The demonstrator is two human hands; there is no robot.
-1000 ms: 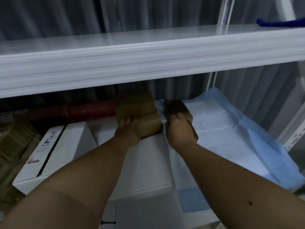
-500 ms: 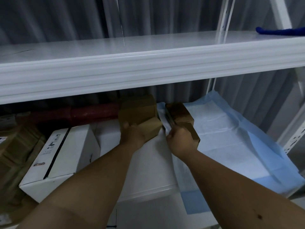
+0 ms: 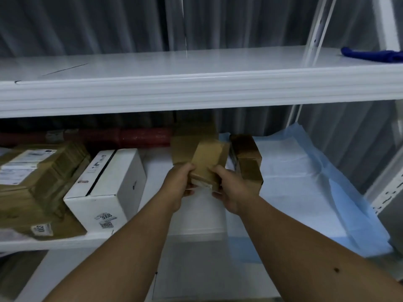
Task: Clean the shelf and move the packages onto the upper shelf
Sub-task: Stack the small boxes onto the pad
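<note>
The white upper shelf (image 3: 196, 66) lies bare, a blue cloth (image 3: 375, 56) at its right end. Below its front edge, on the lower shelf (image 3: 65, 241), the left hand (image 3: 178, 184) and right hand (image 3: 231, 190) together grasp a small brown package (image 3: 209, 164). Other boxes stand just beside it; a blue pad (image 3: 316, 192) lies to the right.

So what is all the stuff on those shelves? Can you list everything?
small box: 1, brown, held in both hands
brown boxes behind it: 2, larger and narrow dark one, lower shelf
white box: 1, lower shelf, left of centre
labelled parcels: a stack, brown, far left
red roll: 1, at the back
blue sheet: 1, lower shelf, right
blue cloth: 1, upper shelf, right end
hands: left, right, gripping the small box
</note>
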